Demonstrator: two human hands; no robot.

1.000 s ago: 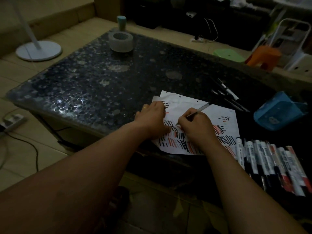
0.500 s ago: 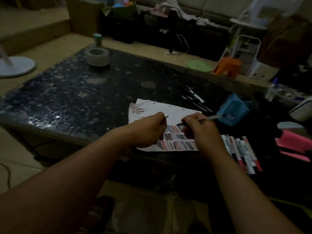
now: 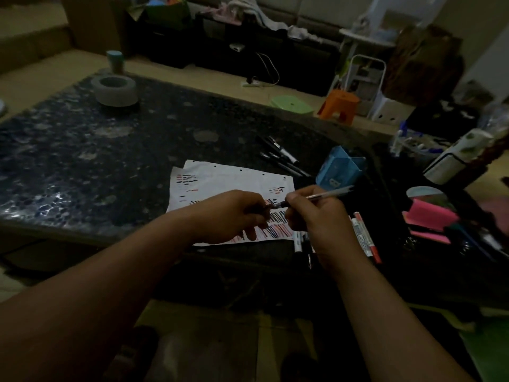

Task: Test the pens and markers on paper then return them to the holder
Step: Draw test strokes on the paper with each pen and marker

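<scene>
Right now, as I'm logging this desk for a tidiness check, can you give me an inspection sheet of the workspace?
Surface: dark speckled table, dim light.
Job's things: scribbled paper; pen; blue holder beside the paper; markers in a row; black pens behind.
Clutter: tape roll, pink pads.
Hands: right hand grips the pen; left hand pinches what looks like its cap.
Cables: white cable on the floor.
Surroundings: orange stool, green stool.

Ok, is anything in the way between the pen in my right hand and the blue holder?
Nothing visible does. The pen in your right hand points its back end at the blue holder, with only bare table between. The black pens lie left of the holder, the markers nearer you.
</scene>
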